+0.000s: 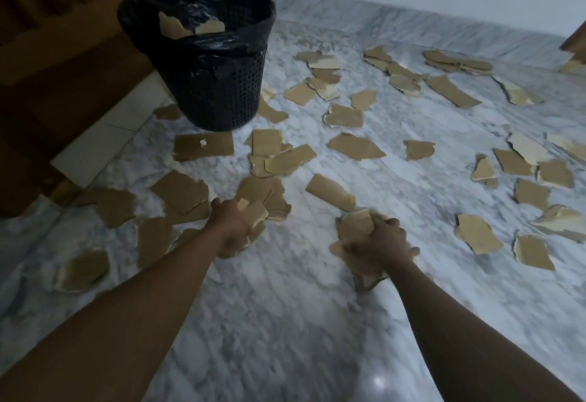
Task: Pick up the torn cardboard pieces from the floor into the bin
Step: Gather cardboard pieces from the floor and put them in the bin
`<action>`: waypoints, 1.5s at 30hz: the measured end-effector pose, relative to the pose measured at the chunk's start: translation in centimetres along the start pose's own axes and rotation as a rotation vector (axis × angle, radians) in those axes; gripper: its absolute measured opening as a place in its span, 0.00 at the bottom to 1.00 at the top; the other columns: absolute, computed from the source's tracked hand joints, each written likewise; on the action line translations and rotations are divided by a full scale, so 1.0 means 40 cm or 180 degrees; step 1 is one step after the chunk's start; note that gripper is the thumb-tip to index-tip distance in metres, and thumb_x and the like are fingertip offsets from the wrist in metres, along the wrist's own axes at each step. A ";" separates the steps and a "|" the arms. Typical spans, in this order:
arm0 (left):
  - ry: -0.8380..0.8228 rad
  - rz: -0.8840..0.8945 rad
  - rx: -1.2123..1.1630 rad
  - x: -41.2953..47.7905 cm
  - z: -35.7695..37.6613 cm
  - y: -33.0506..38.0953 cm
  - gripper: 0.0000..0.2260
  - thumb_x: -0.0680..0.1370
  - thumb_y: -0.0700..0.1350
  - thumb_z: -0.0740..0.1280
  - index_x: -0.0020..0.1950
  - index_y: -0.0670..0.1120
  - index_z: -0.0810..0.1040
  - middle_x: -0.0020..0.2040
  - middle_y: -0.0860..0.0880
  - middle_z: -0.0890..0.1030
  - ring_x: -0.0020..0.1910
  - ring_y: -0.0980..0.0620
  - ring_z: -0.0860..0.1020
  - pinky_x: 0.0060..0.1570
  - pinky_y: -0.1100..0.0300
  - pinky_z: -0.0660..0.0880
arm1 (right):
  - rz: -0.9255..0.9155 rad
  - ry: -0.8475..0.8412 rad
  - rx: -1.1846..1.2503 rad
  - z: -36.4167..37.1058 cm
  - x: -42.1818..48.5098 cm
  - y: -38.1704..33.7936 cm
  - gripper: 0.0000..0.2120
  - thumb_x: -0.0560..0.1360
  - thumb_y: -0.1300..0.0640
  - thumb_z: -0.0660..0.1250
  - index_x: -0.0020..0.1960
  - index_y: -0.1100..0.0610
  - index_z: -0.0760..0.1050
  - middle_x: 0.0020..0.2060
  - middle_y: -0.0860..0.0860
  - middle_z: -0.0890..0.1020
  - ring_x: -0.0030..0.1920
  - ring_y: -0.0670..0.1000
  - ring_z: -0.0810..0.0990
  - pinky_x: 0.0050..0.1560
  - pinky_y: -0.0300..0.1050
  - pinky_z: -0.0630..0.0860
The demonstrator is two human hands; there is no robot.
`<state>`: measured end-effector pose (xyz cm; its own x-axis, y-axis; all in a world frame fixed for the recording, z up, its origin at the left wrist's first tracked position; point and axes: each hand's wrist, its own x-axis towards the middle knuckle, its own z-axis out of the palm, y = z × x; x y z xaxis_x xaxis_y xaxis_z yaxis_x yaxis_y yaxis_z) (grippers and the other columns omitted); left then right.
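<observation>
Short of the bin (203, 53), my left hand (230, 227) and right hand (377, 243) clutch cardboard pieces (355, 227); light, stiff, I'd grip edges.

bin (206, 69) far left (two pieces inside), cardboard pieces (345, 116) strewn across floor (285, 306) to its right

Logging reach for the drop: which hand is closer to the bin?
Left. The left hand, gripping cardboard pieces, sits below the bin in the picture; the right hand, also gripping cardboard, is farther to the right.
</observation>
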<state>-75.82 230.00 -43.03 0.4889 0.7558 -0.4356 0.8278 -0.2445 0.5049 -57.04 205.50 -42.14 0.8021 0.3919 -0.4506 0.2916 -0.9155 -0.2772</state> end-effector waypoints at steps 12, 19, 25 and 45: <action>0.0130 0.0049 -0.0201 -0.059 0.027 -0.011 0.39 0.72 0.42 0.74 0.76 0.45 0.55 0.70 0.37 0.66 0.65 0.38 0.71 0.59 0.50 0.72 | -0.0745 -0.0193 -0.0696 0.011 0.014 -0.082 0.38 0.57 0.37 0.77 0.64 0.47 0.74 0.60 0.51 0.69 0.66 0.59 0.63 0.67 0.76 0.54; 0.0001 0.0110 0.0519 -0.056 0.001 -0.014 0.31 0.71 0.48 0.74 0.70 0.43 0.66 0.67 0.37 0.68 0.65 0.37 0.71 0.61 0.50 0.71 | -0.1578 -0.0014 -0.0913 0.001 0.002 -0.158 0.20 0.63 0.50 0.76 0.49 0.49 0.69 0.41 0.47 0.72 0.47 0.56 0.78 0.51 0.55 0.70; -0.0224 0.0320 0.1279 -0.024 -0.016 0.036 0.28 0.75 0.57 0.67 0.70 0.44 0.65 0.68 0.39 0.65 0.68 0.37 0.64 0.66 0.43 0.66 | -0.1006 -0.0539 -0.0312 -0.131 0.052 -0.085 0.21 0.62 0.50 0.81 0.51 0.55 0.80 0.41 0.47 0.81 0.38 0.46 0.78 0.35 0.38 0.71; -0.0332 0.0472 0.1064 0.026 0.086 0.141 0.33 0.70 0.54 0.75 0.71 0.55 0.65 0.69 0.42 0.61 0.66 0.39 0.62 0.59 0.47 0.66 | -0.0708 -0.0893 -0.0267 -0.078 0.019 -0.039 0.33 0.63 0.52 0.81 0.61 0.56 0.67 0.52 0.51 0.76 0.50 0.53 0.76 0.48 0.48 0.75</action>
<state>-69.69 227.34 -43.21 0.6212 0.6356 -0.4584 0.7817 -0.5442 0.3047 -55.28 206.93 -39.41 0.5436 0.5813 -0.6054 0.4938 -0.8048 -0.3294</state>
